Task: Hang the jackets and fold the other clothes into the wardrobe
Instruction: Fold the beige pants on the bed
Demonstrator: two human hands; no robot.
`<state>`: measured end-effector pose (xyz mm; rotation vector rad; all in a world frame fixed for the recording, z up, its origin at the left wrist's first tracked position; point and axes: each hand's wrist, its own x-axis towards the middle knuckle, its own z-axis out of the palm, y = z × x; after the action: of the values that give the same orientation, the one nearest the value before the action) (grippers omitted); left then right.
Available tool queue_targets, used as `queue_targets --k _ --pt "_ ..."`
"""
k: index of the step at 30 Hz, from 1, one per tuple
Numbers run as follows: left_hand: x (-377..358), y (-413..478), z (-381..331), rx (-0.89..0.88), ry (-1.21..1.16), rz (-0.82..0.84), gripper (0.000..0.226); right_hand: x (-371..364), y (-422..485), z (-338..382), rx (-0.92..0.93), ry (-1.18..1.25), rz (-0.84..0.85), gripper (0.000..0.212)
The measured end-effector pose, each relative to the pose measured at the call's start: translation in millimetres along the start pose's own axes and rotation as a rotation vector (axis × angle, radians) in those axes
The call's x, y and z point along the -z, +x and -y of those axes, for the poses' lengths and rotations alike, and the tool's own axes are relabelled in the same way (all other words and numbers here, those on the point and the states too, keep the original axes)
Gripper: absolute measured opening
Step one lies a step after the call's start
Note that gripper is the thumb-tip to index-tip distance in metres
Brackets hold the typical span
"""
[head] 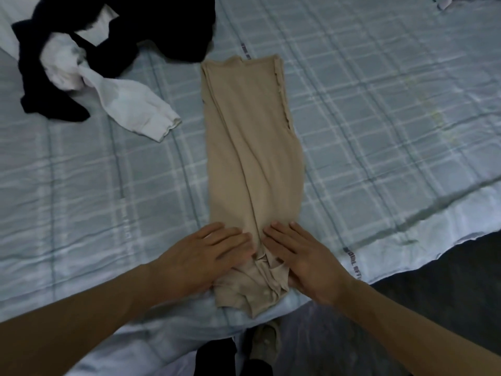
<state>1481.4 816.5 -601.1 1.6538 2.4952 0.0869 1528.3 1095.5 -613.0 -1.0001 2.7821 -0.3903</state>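
Pale blue checked bedding (pixel 379 104) covers a big bed and fills most of the view. It has lots of small wrinkles. At the near right, the edge of the cover ends and a dark floor (pixel 447 280) shows past it.

A tan piece of clothing (pixel 252 158) lies in the middle of the bed. It is folded into a long, thin strip that runs away from the person. The far end is flat and neat. The near end is bunched up and crumpled, close to the edge of the bed.

Both hands lie flat on the near part of the tan strip, with the palms down. The left hand (pixel 214 253) presses on the left side and the right hand (pixel 303 256) presses on the right side. The fingers on each hand are straight and a little spread, not gripping anything. The two hands are close together, with a narrow bit of tan cloth showing between them. Both arms are bare.

At the far left there is a messy pile. A dark piece of clothing (pixel 168 28) is tangled with a white piece of clothing (pixel 127 104). A white sleeve sticks out of the pile toward the tan strip but does not touch it.
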Motion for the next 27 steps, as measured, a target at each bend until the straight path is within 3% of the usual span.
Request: queue_targets --k 2,4,7,11,13,17,23,27 --pt "-2 3 -1 -0.023 0.001 -0.151 0.038 -3 5 1 0.004 -0.014 -0.035 0.080" --pt "3 7 -1 -0.018 -0.051 -0.238 0.021 -3 10 0 0.014 -0.005 -0.082 0.077" --pt "16 8 3 0.068 -0.220 -0.320 0.019 7 15 -8 0.014 0.099 -0.172 0.060" --pt "46 15 21 0.313 -0.489 -0.409 0.024 47 35 -27 -0.167 0.475 -0.206 0.025" --pt "65 24 39 0.386 -0.606 -0.468 0.015 68 53 -40 -0.243 0.581 -0.265 0.006" --pt "104 54 92 0.461 -0.675 -0.590 0.010 106 102 -65 -0.364 0.646 -0.399 0.031" --pt "132 102 190 0.590 -0.690 -0.685 0.012 146 186 -120 -0.537 0.746 -0.509 0.016" --pt "139 138 263 0.625 -0.634 -0.711 0.013 158 243 -166 -0.595 0.711 -0.565 0.023"
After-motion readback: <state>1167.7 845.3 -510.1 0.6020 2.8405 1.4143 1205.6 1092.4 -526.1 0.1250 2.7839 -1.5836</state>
